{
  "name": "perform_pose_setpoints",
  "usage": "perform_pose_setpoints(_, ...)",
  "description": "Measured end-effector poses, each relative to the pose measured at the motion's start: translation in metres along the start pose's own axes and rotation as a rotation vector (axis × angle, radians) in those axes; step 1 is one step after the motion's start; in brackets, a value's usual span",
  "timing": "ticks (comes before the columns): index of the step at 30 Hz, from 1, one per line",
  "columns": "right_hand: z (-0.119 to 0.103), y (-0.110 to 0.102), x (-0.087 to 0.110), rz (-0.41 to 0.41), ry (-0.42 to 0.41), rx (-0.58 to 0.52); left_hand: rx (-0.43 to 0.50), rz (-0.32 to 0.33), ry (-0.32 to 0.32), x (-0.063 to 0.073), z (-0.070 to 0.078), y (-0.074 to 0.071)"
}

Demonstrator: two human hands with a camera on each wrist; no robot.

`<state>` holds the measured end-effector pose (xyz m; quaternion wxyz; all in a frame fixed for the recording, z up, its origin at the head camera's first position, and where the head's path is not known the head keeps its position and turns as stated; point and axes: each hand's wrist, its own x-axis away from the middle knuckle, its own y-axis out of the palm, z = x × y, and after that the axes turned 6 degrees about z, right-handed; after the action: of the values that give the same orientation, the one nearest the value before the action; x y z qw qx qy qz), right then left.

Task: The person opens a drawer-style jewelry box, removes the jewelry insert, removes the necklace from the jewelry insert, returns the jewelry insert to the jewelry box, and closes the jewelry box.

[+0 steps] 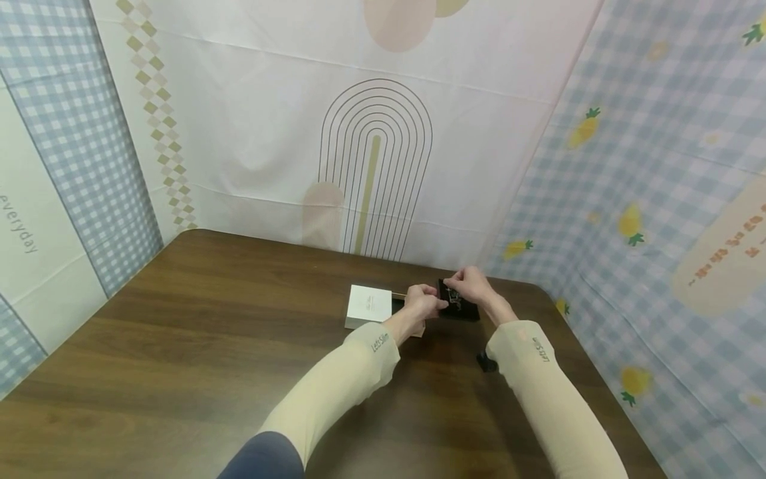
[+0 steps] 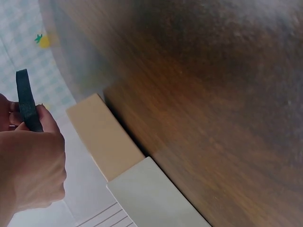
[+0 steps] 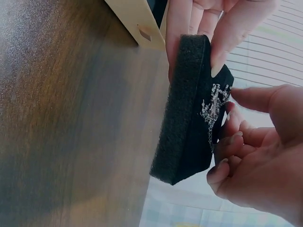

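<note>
A black foam pad (image 3: 189,109) is held above the table, tilted on edge in the right wrist view. A silver chain necklace (image 3: 215,111) lies bunched against its face. My left hand (image 1: 421,303) pinches one end of the pad, thumb on the face. My right hand (image 1: 473,286) has its thumb and curled fingers at the pad's far edge, close to the chain; whether it also touches the chain is unclear. Left of both hands sits a white box sleeve (image 1: 369,304) with a tan drawer (image 2: 106,137) partly pulled out toward the right.
The box stands on a brown wooden table (image 1: 239,332), near its back edge. Behind the table hangs a white patterned cloth (image 1: 257,133). A blue checked cloth (image 1: 646,266) with pineapples borders the right side.
</note>
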<state>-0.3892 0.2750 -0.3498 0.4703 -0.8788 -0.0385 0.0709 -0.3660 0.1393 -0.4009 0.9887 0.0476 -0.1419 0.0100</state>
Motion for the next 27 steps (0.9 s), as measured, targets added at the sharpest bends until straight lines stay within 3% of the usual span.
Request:
perform_pose_setpoints(12,0.0037,0.0031,-0.0031,-0.037,-0.019,0.005,0.012,0.004,0.012,0.0000,-0.0027,-0.0013)
perform_pose_setpoints(22,0.0035,-0.0012,-0.0052,-0.039,0.108,-0.124,-0.018,-0.007,0.008,-0.0018,-0.0042,-0.0044)
perform_pose_setpoints(27,0.0021,-0.0037,-0.0035,-0.024,0.128,-0.205,-0.009,-0.015,0.023,-0.0035,-0.0054,-0.0056)
